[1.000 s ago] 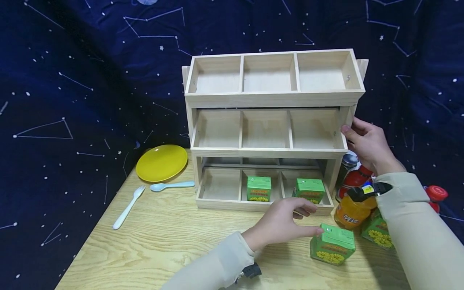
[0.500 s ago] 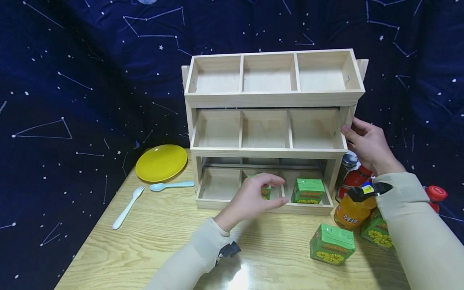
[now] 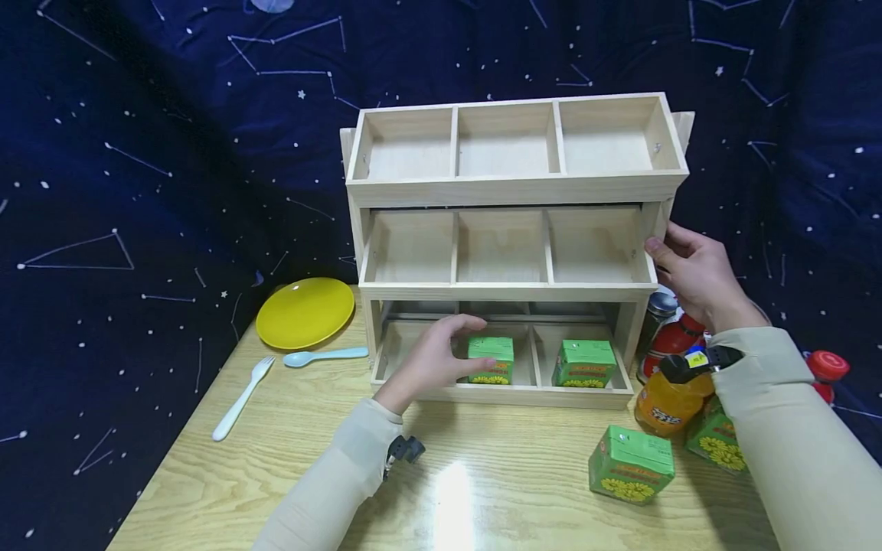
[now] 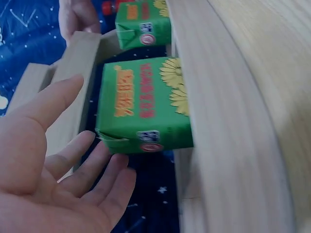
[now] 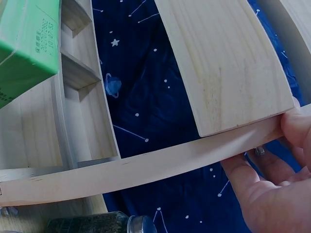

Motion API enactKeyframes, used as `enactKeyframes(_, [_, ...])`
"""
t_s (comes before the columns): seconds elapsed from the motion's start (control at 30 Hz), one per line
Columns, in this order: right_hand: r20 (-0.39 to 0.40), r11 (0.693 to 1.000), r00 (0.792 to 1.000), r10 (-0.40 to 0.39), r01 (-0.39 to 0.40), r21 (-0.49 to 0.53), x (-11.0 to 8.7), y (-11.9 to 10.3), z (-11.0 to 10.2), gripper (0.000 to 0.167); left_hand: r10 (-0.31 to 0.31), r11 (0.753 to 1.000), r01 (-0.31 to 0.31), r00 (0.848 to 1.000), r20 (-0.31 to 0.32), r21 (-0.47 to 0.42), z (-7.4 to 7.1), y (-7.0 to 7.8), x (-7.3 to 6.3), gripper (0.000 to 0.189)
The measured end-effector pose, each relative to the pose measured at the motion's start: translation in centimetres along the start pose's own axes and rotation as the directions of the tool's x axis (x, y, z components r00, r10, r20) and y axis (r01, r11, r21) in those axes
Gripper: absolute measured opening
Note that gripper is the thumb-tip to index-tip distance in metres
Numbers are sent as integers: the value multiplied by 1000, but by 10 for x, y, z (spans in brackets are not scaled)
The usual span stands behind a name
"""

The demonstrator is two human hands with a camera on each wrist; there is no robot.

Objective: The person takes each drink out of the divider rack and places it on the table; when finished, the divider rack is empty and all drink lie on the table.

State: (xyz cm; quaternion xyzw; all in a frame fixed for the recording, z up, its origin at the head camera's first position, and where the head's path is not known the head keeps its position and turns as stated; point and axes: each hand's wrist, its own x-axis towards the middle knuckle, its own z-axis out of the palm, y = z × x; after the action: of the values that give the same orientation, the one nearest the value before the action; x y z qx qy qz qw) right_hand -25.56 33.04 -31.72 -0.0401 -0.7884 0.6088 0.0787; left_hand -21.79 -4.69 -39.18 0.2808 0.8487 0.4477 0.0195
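A wooden three-tier shelf [image 3: 524, 188] stands at the back of the table. In its bottom tier, one green drink carton [image 3: 491, 360] sits in the middle compartment and a second green carton [image 3: 586, 363] in the right one. My left hand [image 3: 434, 356] is at the middle carton's left side, thumb and fingers spread; the left wrist view shows the palm facing this carton [image 4: 146, 104], the fingers close to it without a clear grip. My right hand [image 3: 703, 279] holds the shelf's right side at middle-tier height, and in the right wrist view its fingers [image 5: 243, 177] wrap the side upright [image 5: 170, 162].
Another green carton [image 3: 632, 464] stands on the table at front right. Beside it are an orange drink bottle [image 3: 667, 405], a further green carton [image 3: 718, 438], a red bottle [image 3: 671, 344] and a metal-capped jar [image 3: 661, 306]. A yellow plate [image 3: 305, 313], blue spoon [image 3: 325, 356] and white fork [image 3: 243, 399] lie left.
My left hand has moved left, from the front-right carton past the bottom tier to the middle carton. My right hand keeps its place on the shelf. The cartons have not moved.
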Motion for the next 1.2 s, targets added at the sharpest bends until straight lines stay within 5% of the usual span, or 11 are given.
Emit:
enactKeyframes(0.23, [-13,999,1000,-6,6,-40,0,1,1,72,-52,998,51,998,33,29,6,-14,0,67])
enactKeyframes(0.5, [-18,999,1000,-9,8,-46,-1,2,1,72,-117,973,119,993,18,-200,14,-25,3,56])
enactKeyframes(0.7, [-20,1000,1000,-17,17,-22,-2,0,2,71,-107,960,96,994,-27,-262,17,-27,4,50])
enactKeyframes(0.97, [-17,999,1000,-14,13,-37,-2,0,2,71,-82,948,42,990,-113,-316,17,-13,0,46])
enactKeyframes(1.2, [-6,1000,1000,-2,1,-21,-2,-1,2,71,-46,964,3,987,-155,-266,15,8,-10,46])
